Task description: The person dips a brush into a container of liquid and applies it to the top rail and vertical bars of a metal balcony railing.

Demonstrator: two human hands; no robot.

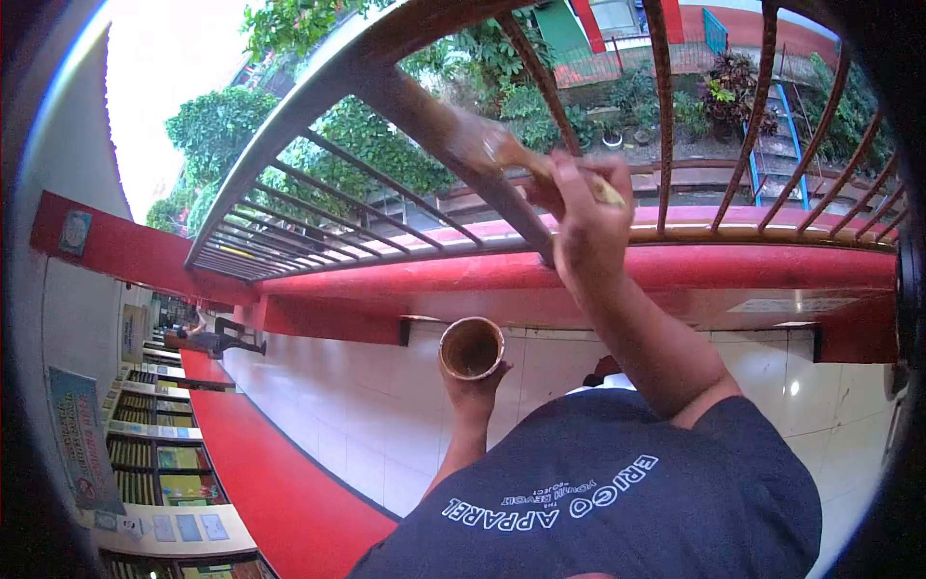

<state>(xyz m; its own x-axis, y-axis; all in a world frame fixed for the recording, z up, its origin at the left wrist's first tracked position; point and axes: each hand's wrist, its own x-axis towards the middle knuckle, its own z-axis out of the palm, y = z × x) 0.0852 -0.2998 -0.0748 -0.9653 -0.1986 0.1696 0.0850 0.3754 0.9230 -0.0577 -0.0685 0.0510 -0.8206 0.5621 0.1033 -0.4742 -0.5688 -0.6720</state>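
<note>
My right hand (590, 217) is closed around the handle of a paintbrush (526, 159). The brush's bristles are smeared by motion and lie against or just over the wide upright post (424, 108) of a metal railing (318, 72); exact contact is hard to tell. Lower down, my left hand (473, 388) grips a round paint cup (472, 348) from below, its mouth facing me. The cup's inside looks brown, and its rim is pale and stained. How much paint is inside cannot be made out.
Thin rusty bars (666, 125) run along the railing above a red ledge (675, 268). Beyond it are plants (540, 116) and a blue ladder (776, 145). White floor tiles (357, 386) lie below. Another person (217, 340) stands farther down the corridor at left.
</note>
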